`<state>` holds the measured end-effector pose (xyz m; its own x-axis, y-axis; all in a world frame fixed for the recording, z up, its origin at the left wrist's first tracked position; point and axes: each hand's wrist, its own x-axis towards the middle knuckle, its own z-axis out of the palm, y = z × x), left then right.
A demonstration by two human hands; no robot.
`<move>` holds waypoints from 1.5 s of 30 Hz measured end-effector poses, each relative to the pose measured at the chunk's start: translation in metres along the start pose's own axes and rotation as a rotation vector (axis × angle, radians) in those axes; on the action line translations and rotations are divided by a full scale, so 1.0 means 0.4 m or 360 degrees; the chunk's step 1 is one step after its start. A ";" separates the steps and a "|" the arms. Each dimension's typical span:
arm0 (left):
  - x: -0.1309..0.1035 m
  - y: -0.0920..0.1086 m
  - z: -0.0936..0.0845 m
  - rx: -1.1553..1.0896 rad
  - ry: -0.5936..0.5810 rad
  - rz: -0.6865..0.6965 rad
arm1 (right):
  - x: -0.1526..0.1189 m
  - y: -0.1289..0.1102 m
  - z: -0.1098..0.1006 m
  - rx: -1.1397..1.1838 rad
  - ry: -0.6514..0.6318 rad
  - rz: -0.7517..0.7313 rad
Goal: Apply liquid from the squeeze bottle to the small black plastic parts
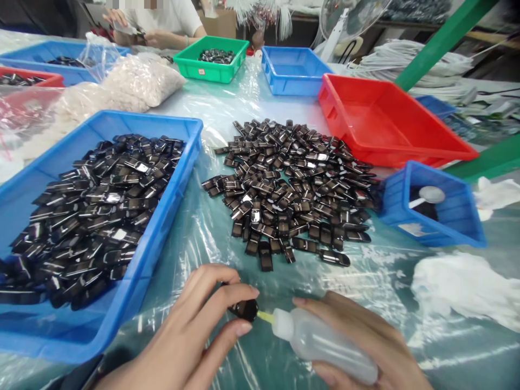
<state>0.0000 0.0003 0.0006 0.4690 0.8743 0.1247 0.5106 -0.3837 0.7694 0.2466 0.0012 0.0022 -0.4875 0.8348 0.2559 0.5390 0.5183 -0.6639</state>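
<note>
Above the green, film-covered worktop, toward its near edge, we see the left hand clamped on a small, glossy black-brown piece, its rounded end turned right, presumably to meet the thin yellow nozzle. The right hand grips the translucent plastic squeeze bottle nearly level, apparently for aim. Similar pieces lie heaped mid-worktop, probably for easy reach.
</note>
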 end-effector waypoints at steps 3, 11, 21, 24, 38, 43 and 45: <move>0.000 -0.001 -0.001 -0.0011 -0.0002 -0.0004 | -0.004 0.001 0.002 -0.0004 0.0016 -0.0012; 0.001 0.001 0.003 -0.0020 0.0033 -0.0033 | -0.014 -0.004 -0.005 -0.0036 -0.0078 0.0039; -0.001 0.003 0.005 -0.0171 0.0010 -0.0187 | -0.026 0.020 0.010 -0.0088 -0.0033 -0.0015; 0.001 -0.004 0.004 -0.0201 -0.0051 -0.0165 | -0.034 0.029 0.014 -0.0075 0.0023 -0.0039; 0.011 -0.005 -0.009 -0.0401 -0.0003 -0.0304 | -0.042 0.034 0.019 0.0009 0.0089 -0.0020; 0.010 -0.004 -0.005 -0.0334 0.0078 -0.0297 | -0.025 0.031 0.005 -0.0040 0.0076 -0.0033; 0.010 -0.003 -0.004 -0.0324 0.0076 -0.0297 | -0.020 0.027 -0.003 -0.0079 0.0042 -0.0049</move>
<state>0.0002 0.0045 0.0011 0.3437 0.9391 -0.0055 0.4275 -0.1512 0.8913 0.2572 0.0004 -0.0065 -0.4863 0.8227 0.2946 0.5580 0.5518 -0.6198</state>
